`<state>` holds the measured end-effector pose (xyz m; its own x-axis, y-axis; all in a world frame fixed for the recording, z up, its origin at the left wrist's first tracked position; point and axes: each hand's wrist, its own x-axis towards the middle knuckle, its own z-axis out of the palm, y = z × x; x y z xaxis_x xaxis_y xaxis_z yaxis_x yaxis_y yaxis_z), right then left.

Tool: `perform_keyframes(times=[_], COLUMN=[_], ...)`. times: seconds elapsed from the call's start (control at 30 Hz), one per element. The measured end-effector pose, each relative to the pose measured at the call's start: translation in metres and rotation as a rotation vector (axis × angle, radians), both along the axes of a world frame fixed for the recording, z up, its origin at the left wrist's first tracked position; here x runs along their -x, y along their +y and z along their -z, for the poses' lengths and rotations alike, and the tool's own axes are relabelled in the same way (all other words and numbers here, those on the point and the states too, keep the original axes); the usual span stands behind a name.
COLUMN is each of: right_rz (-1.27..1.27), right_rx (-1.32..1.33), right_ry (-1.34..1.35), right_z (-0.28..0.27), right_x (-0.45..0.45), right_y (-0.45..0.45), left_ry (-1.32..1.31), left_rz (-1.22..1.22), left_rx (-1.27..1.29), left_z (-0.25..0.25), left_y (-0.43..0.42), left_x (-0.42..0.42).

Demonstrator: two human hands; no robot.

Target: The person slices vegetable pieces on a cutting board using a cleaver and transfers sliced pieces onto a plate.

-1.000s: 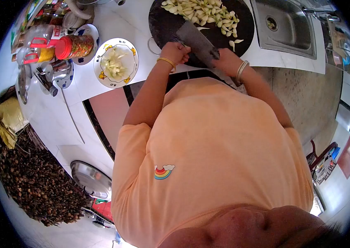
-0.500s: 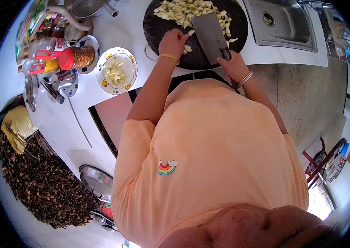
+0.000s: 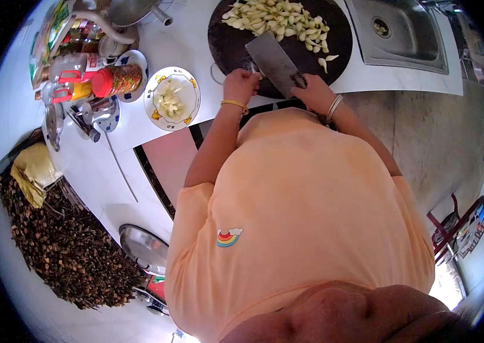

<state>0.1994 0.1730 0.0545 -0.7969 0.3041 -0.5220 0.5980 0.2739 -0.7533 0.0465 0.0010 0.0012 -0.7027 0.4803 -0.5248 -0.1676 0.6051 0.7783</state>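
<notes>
Left hand [image 3: 241, 86]: fingers curled; contents, I can't tell
Right hand [image 3: 315, 93]: gripping wide grey metal cleaver [image 3: 272, 59]
Round black board [image 3: 225, 47]: pale peeled cloves [image 3: 279, 20], heaped

right hand [image 3: 314, 92] holds cleaver [image 3: 272, 60]; left hand [image 3: 241, 86] pinches 1 pale piece [image 3: 253, 67], probably garlic.

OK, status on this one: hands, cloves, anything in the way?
Right hand gripping cleaver over dark board. Left hand pinching one pale clove beside cleaver. Heaped cloves crowd the cleaver's far end.
</notes>
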Motion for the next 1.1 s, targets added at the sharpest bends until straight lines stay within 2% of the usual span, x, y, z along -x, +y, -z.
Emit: perform_keyframes(times=[0.1,0.13,0.23,0.5,0.6,0.67,0.7,0.77,0.83,0.93,1.03,1.1], right_rz=[-0.077,-0.091,-0.137,-0.265,-0.395,-0.413,-0.413,-0.36,-0.327,-0.279,-0.186,-0.122], right_rx=[-0.074,-0.098,-0.13,-0.075,-0.143,-0.192,-0.19,-0.376,-0.403,-0.259,-0.105,0.096], right_ry=[-0.049,-0.041,-0.049,-0.214,-0.1,-0.138,-0.14,-0.022,-0.032,0.083,-0.047,-0.149], right_z=[-0.001,-0.001,-0.01,-0.028,-0.024,-0.021,-0.017,0.0,0.013,0.013,0.0,-0.009], right_x=[0.009,0.01,0.015,0.026,0.033,0.04,0.041,0.04,0.038,0.028,0.024,0.024], right_y=[-0.006,-0.006,-0.005,0.007,0.011,0.009,0.002,-0.017,-0.019,-0.007,0.001,0.006], left_ry=[0.078,0.127,-0.038,-0.118,-0.119,-0.124,-0.134,-0.142,-0.136,-0.156,-0.167,-0.188], left_rz=[0.088,0.175,0.132,0.125,0.168,0.19,0.153,0.122,0.121,0.061,0.1,0.079], left_rx=[0.137,0.219,0.142,0.032,0.037,0.044,0.025,0.005,0.025,0.006,0.016,0.006], left_z=[-0.006,-0.025,-0.021,-0.003,-0.002,-0.002,-0.003,-0.005,-0.008,-0.01,-0.008,-0.003], left_y=[0.002,0.004,0.0,-0.007,-0.007,-0.008,-0.007,-0.007,-0.007,-0.007,-0.008,-0.007], left_x=[-0.003,-0.001,0.0,0.005,0.009,0.009,0.008,0.007,0.008,0.005,0.007,0.007])
